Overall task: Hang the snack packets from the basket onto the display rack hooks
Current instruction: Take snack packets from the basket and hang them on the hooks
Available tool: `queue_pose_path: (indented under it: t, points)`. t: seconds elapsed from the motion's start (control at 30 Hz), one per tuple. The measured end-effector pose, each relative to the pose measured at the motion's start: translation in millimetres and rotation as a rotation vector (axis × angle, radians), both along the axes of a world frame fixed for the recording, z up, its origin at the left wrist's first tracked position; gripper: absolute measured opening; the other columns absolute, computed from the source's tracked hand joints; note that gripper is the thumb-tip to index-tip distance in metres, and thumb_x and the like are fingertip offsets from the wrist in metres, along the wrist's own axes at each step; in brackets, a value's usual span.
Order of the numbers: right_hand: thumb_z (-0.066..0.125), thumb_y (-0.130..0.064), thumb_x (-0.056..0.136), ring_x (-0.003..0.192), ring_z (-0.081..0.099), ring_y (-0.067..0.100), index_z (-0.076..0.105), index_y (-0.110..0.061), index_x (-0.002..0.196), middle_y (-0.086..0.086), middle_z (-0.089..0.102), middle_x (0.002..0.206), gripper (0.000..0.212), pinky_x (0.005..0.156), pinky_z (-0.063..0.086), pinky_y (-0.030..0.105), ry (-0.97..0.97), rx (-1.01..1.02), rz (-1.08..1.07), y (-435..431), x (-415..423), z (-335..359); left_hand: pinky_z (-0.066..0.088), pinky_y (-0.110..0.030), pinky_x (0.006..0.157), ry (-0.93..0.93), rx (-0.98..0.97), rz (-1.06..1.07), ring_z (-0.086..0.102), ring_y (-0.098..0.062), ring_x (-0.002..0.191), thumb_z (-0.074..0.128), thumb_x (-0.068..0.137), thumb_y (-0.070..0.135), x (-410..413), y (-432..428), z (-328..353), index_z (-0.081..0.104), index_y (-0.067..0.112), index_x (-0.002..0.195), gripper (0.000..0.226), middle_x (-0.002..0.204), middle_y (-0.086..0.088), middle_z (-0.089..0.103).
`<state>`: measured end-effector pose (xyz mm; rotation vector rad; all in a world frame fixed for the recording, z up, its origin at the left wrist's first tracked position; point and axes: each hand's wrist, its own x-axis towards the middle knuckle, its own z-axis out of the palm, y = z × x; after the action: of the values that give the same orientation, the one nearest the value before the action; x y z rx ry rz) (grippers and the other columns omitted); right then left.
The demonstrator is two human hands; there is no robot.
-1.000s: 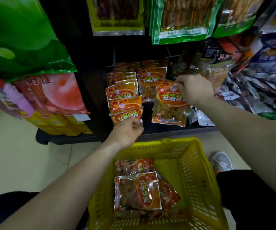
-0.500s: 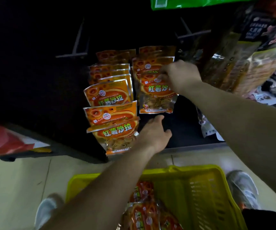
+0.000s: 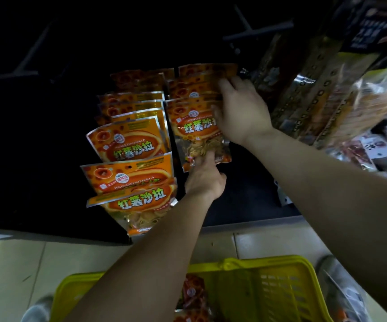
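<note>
An orange snack packet [image 3: 195, 129] hangs at the front of the right-hand row on the dark display rack. My right hand [image 3: 241, 112] grips its upper right edge, thumb on the front and fingers reaching behind to the packets further back. The straight fingers of my left hand [image 3: 205, 180] touch the packet's bottom edge from below. A second row of the same packets [image 3: 129, 145] hangs just to the left. The yellow basket [image 3: 281, 275] sits on the floor below, with more packets [image 3: 192, 296] inside, partly hidden by my left forearm.
Bare metal hooks [image 3: 257, 34] stick out of the dark rack above the rows. Other bagged snacks [image 3: 315, 94] hang close on the right. My shoes [image 3: 36, 310] stand on the pale tiled floor on either side of the basket.
The view has moved closer to the rack. My left hand has risen from the left row to the bottom of the right-hand packet. My right hand has pushed that packet back onto the row.
</note>
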<state>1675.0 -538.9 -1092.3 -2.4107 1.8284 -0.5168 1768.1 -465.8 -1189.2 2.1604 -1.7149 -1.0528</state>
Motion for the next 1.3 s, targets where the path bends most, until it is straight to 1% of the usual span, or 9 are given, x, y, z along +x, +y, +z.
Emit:
queue_pose_path:
  t: [0.17,0.37,0.6,0.73,0.87,1.0,1.13,1.23,1.3]
  points:
    - [0.055,-0.025,0.093,0.126,0.043,0.034,0.042,-0.014,0.14,0.012,0.049,0.135,0.05,0.094,0.048,0.045,-0.065,0.083,0.018,16.9,-7.6,5.4,0.041,-0.044,0.107,0.003,0.01,-0.024,0.032,-0.03,0.144,0.054,0.096,0.024,3.0,11.8,12.6,0.011,0.037,0.156,0.075,0.161,-0.002,0.023]
    - [0.055,-0.026,0.091,0.121,0.047,0.035,0.045,-0.015,0.139,0.012,0.052,0.128,0.05,0.094,0.049,0.048,-0.036,0.124,0.008,64.8,-23.1,30.6,0.039,-0.04,0.111,-0.033,-0.039,-0.083,0.036,-0.028,0.143,0.053,0.097,0.027,7.8,42.2,56.0,0.017,0.037,0.157,0.071,0.162,-0.001,0.026]
    - [0.053,-0.027,0.095,0.131,0.039,0.033,0.041,-0.018,0.144,0.01,0.046,0.139,0.051,0.099,0.045,0.047,0.016,0.271,-0.098,166.9,-52.4,59.1,0.038,-0.04,0.113,-0.071,-0.136,-0.167,0.039,-0.029,0.142,0.056,0.096,0.031,22.7,118.2,119.2,0.025,0.029,0.157,0.069,0.16,-0.004,0.033]
    - [0.051,-0.028,0.097,0.131,0.038,0.034,0.04,-0.02,0.144,0.009,0.044,0.14,0.049,0.094,0.047,0.047,0.064,0.37,-0.099,226.3,-56.8,45.8,0.035,-0.037,0.111,-0.165,-0.125,-0.265,0.038,-0.029,0.142,0.055,0.098,0.035,43.0,177.6,132.5,0.024,0.027,0.157,0.068,0.159,-0.004,0.033]
    - [0.051,-0.026,0.095,0.126,0.041,0.033,0.044,-0.019,0.14,0.008,0.047,0.134,0.046,0.091,0.047,0.046,0.105,0.434,-0.064,276.3,-50.9,13.7,0.039,-0.04,0.11,-0.217,-0.033,-0.325,0.041,-0.03,0.139,0.059,0.094,0.036,73.3,240.3,102.5,0.028,0.027,0.156,0.07,0.157,-0.006,0.037]
    - [0.052,-0.026,0.092,0.129,0.042,0.034,0.045,-0.018,0.137,0.009,0.045,0.138,0.047,0.098,0.047,0.046,0.133,0.569,-0.051,314.5,-38.2,-32.2,0.046,-0.04,0.104,-0.266,0.121,-0.342,0.05,-0.03,0.131,0.06,0.094,0.039,103.1,289.7,55.5,0.031,0.025,0.153,0.067,0.152,-0.007,0.042]
    - [0.052,-0.037,0.094,0.131,0.044,0.034,0.04,-0.019,0.144,0.011,0.04,0.147,0.054,0.101,0.046,0.046,0.152,0.788,-0.043,342.5,-23.8,-81.7,0.043,-0.043,0.108,-0.28,0.281,-0.375,0.043,-0.031,0.139,0.053,0.098,0.043,129.5,311.8,10.8,0.024,0.029,0.156,0.067,0.162,-0.005,0.029]
    - [0.046,-0.05,0.097,0.125,0.05,0.038,0.039,-0.016,0.142,0.016,0.047,0.141,0.057,0.097,0.045,0.044,0.123,0.976,-0.061,354.8,-14.1,-119.5,0.044,-0.043,0.107,-0.319,0.348,-0.413,0.041,-0.032,0.14,0.054,0.098,0.046,141.5,312.7,-17.2,0.015,0.036,0.157,0.071,0.165,-0.003,0.022]
    - [0.046,-0.051,0.097,0.121,0.054,0.038,0.042,-0.013,0.135,0.019,0.053,0.134,0.054,0.095,0.047,0.043,0.078,1.086,-0.085,358.6,-5.1,-144.0,0.044,-0.043,0.106,-0.319,0.365,-0.427,0.04,-0.031,0.141,0.055,0.096,0.049,144.4,308.2,-37.0,0.017,0.037,0.157,0.073,0.164,-0.003,0.025]
